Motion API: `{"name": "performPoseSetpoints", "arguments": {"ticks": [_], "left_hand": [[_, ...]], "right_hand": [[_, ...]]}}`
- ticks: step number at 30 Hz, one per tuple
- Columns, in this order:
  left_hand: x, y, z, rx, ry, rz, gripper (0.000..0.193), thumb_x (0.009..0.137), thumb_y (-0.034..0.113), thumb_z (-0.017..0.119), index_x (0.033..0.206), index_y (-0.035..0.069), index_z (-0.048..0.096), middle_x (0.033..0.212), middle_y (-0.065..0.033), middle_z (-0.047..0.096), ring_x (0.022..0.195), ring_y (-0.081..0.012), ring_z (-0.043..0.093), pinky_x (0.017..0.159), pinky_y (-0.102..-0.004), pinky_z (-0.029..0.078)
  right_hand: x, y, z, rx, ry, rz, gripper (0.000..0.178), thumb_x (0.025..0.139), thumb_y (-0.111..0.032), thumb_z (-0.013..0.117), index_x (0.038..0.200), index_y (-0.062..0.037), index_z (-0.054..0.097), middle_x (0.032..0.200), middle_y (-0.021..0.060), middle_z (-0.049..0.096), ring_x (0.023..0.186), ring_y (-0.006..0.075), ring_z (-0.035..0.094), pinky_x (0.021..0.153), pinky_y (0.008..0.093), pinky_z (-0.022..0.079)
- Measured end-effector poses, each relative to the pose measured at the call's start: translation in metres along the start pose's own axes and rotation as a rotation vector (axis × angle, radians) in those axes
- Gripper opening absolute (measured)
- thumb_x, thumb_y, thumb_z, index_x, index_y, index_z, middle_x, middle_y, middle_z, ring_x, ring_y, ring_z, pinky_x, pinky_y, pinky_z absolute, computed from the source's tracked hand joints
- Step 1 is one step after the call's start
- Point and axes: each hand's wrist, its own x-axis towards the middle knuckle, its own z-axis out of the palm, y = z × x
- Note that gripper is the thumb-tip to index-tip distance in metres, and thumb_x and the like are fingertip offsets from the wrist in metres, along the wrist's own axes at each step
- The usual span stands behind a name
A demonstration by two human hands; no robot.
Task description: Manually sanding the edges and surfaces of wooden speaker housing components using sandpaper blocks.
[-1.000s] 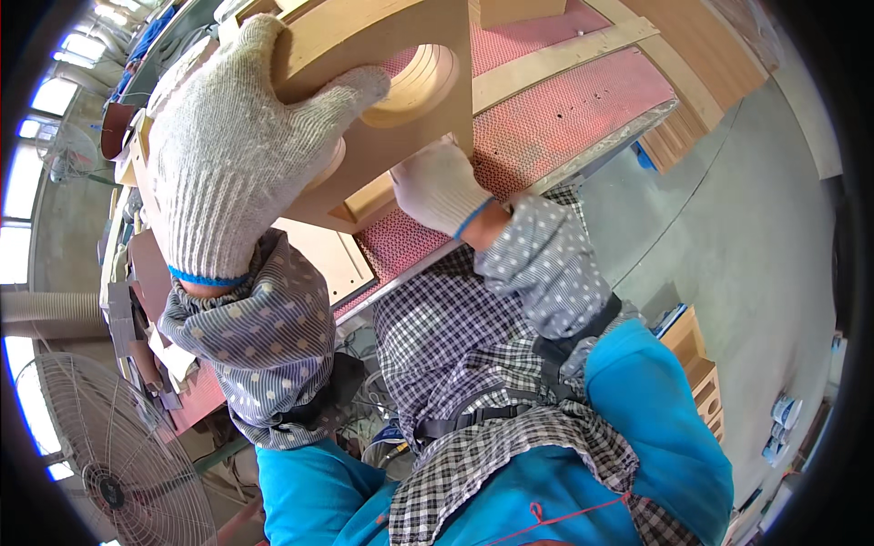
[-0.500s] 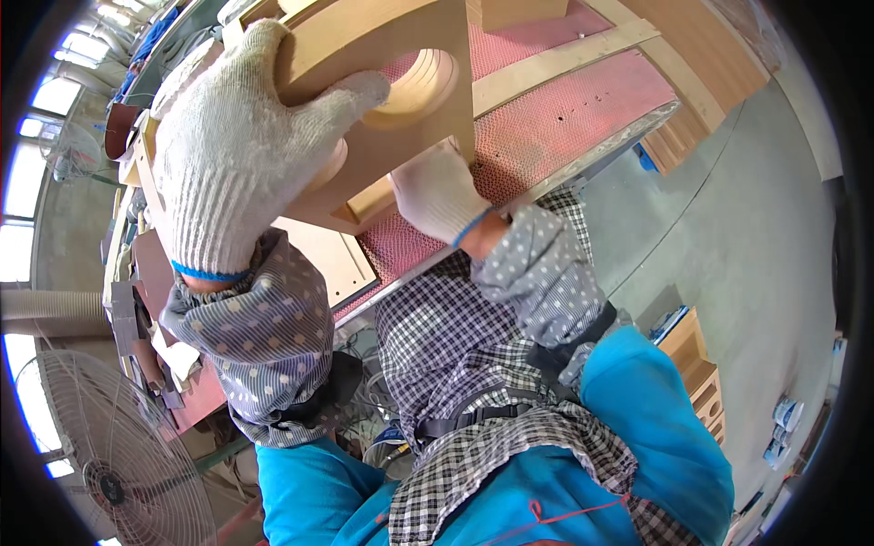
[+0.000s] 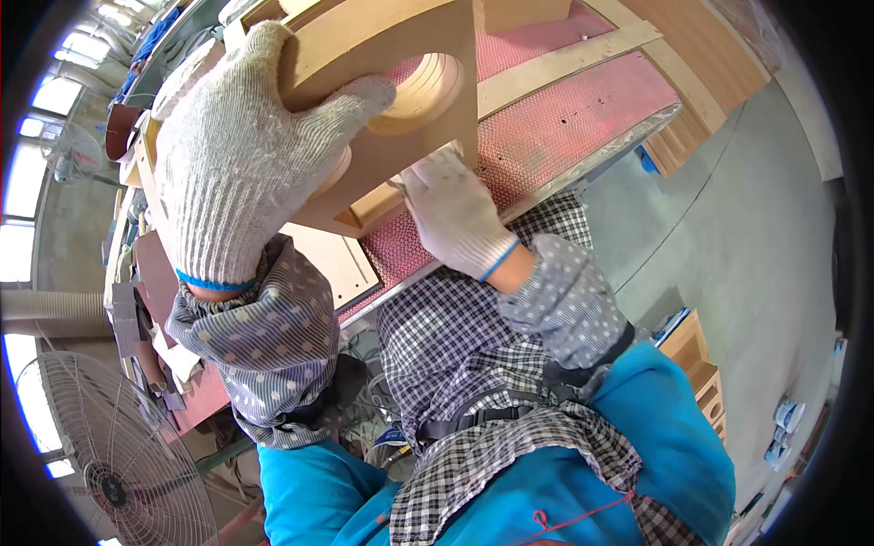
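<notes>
A wooden box-like piece [image 3: 387, 162] with rounded cutouts in its face and a rectangular opening at its near edge stands tilted on the pink, textured bench top [image 3: 564, 136]. My left hand [image 3: 238, 150], in a white knit glove with a blue cuff, grips its left side, with the thumb over the face beside a cutout. My right hand [image 3: 460, 218], gloved likewise, is at the near right corner, fingers bent and pressed together at the edge of the rectangular opening. Whatever its fingertips may hold is hidden.
A pale wooden strip [image 3: 564, 68] crosses the bench top, and a light panel [image 3: 332, 264] lies under the piece. Brown boards [image 3: 696, 82] stand beyond the bench's right end. A large fan [image 3: 114, 455] is at lower left; wooden boxes [image 3: 696, 359] sit on the floor at right.
My right hand and forearm have shifted slightly right and toward me, showing more of the glove, with the fingertips still at the opening's edge. The wooden piece and left hand moved only slightly.
</notes>
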Motion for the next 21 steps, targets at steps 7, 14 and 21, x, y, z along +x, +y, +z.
{"name": "performPoseSetpoints", "arguments": {"ticks": [7,14,21], "left_hand": [[0.002,0.004,-0.001,0.093,-0.023,-0.039,0.052,0.086,0.046,0.085,0.117,0.005,0.075,0.1,-0.0128,0.079,0.087,-0.026,0.079,0.079,-0.0389,0.06],[-0.001,0.002,0.0,0.072,-0.01,-0.016,0.053,0.086,0.046,0.086,0.117,0.005,0.075,0.1,-0.0124,0.079,0.088,-0.0255,0.079,0.079,-0.0387,0.061],[0.003,0.003,0.001,0.008,-0.037,-0.037,0.052,0.086,0.046,0.086,0.115,0.004,0.075,0.099,-0.0124,0.079,0.087,-0.0262,0.079,0.078,-0.0382,0.061]], "right_hand": [[0.024,0.002,0.004,0.05,-0.2,0.1,0.022,0.095,-0.02,0.066,0.083,-0.0013,0.071,0.08,0.0194,0.07,0.08,0.0355,0.073,0.074,0.0499,0.06],[-0.002,0.0,-0.002,0.099,0.18,-0.055,0.019,0.098,-0.019,0.063,0.1,-0.0013,0.07,0.103,0.0198,0.072,0.104,0.038,0.069,0.096,0.0495,0.054],[0.034,-0.009,-0.018,0.064,-0.669,0.271,0.02,0.099,-0.017,0.061,0.108,-0.0013,0.07,0.11,0.0191,0.071,0.112,0.037,0.067,0.101,0.0484,0.053]]}}
